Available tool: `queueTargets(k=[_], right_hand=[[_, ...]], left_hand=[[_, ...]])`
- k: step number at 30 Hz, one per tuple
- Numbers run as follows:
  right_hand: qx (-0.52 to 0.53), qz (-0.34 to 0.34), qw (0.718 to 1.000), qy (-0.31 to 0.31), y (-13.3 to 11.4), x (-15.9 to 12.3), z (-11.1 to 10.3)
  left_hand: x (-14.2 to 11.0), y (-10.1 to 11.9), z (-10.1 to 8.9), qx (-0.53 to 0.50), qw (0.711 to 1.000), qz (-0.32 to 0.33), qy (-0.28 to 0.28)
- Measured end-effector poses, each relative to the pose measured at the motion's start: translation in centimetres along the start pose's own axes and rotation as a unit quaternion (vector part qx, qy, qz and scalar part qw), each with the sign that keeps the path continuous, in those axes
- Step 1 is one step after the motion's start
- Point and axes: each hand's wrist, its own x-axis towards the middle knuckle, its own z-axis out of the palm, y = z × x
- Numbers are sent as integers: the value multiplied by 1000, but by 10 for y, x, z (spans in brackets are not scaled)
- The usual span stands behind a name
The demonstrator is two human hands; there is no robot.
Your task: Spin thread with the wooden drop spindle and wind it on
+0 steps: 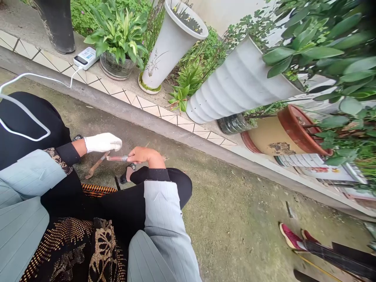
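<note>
My left hand [102,142] wears a white glove, and its fingers are curled together over the left end of a rusty, rod-like tool [117,158]. My bare right hand [143,154] is closed around the other end of that tool. A brown wooden handle [95,166] slants down to the left from under the gloved hand. I cannot tell whether the handle belongs to the tool. Both hands are low over the concrete ground [235,211], between my black-trousered knees. A small dark object [126,176] lies just under my right wrist.
Along a tiled kerb [152,109] stand a leafy plant in a glass pot [117,66], two tall white planters [173,43] [237,82] and a terracotta pot [282,133]. A white device [85,56] has a cable running towards me. Another person's pink shoes [293,237] are at the lower right.
</note>
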Motion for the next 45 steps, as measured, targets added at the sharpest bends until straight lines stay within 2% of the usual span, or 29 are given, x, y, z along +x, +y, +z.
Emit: queueTargets(k=[1,2,3,5,7,9,10,11,12,15,17,18,20,22,23,24,25,27,30,32,33,34,35,37,39,42,45], right_hand=[[38,-63,996,-49,0,-5,0],[86,-125,987,-59,-1,-11,0],[138,-179,974,-31,-1,-17,0],[240,-242,935,97,-1,-26,-1],[332,-266,876,229,-2,-28,-1],[394,-266,823,312,-2,-24,-1],[405,-253,810,341,-1,-20,-1],[400,-225,810,365,1,-15,-1],[380,-182,822,384,2,-11,-2],[231,-18,886,401,7,1,-5],[107,47,922,370,7,6,-5],[55,62,940,332,6,7,-4],[-4,63,977,203,2,6,-2],[10,17,999,37,-2,1,1],[37,-28,999,-29,-4,-2,1],[73,-83,992,-66,-5,-7,2],[113,-142,981,-71,-6,-13,1],[196,-239,951,8,-7,-23,1],[327,-301,869,218,-4,-31,-2],[384,-287,812,333,0,-28,-4],[392,-260,797,380,3,-24,-6],[383,-216,794,419,6,-20,-8],[354,-159,806,448,8,-14,-9],[246,-33,851,463,12,-5,-12],[122,56,897,422,11,2,-12],[5,88,952,293,4,4,-7],[-25,59,990,122,-3,4,-1]], left_hand=[[0,-2,-2,-30,1000,-6,6],[0,-4,-3,-72,997,-8,16],[0,-6,-3,-121,992,-8,29],[1,-8,-1,-209,977,-3,46],[2,-8,3,-253,967,1,33],[3,-4,6,-245,969,6,0],[2,-2,7,-231,973,7,-16],[2,0,8,-213,977,8,-28],[2,1,7,-189,981,9,-33],[1,3,3,-95,995,24,-35],[0,3,0,-35,998,35,-27],[-1,3,-1,-14,999,37,-24],[-2,3,-3,4,999,29,-22],[-3,2,-5,-17,999,15,-32],[-3,1,-5,-45,998,10,-39],[-3,0,-5,-82,995,9,-48],[-2,-2,-5,-124,991,10,-51],[-1,-6,-3,-212,977,21,-33],[1,-8,-1,-279,960,20,6],[0,-5,0,-268,963,7,-14],[-1,-2,-1,-251,967,5,-32],[-2,2,-3,-231,972,8,-49],[-4,6,-5,-213,975,15,-60],[-7,13,-10,-177,982,26,-67],[-9,17,-15,-162,986,19,-45],[-10,17,-20,-157,988,-3,-2],[-9,11,-20,-160,987,-1,26]])
